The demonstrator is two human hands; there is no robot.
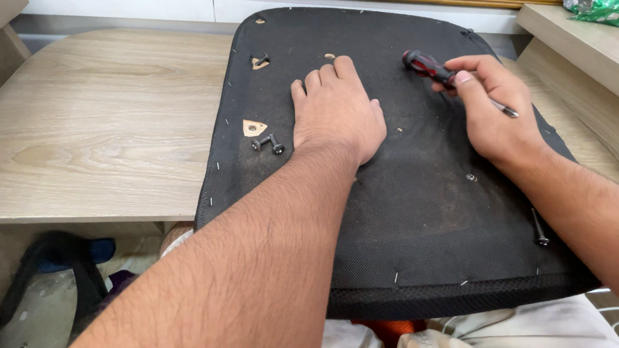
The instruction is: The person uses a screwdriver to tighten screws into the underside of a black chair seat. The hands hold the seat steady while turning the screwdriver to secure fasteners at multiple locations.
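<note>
Closest to the lens, the broad black fabric-covered seat panel lies upside down, its far part on the pale wood-grain table and its near edge over the person's lap, and the left hand rests flat on it, fingers spread, gripping nothing. Over to the right hand, clenched around a red-and-black-handled screwdriver held just above the panel. Smaller now: a crinkled green foil packet on the far-right shelf, and two dark bolts lying on the panel just left of the left hand.
</note>
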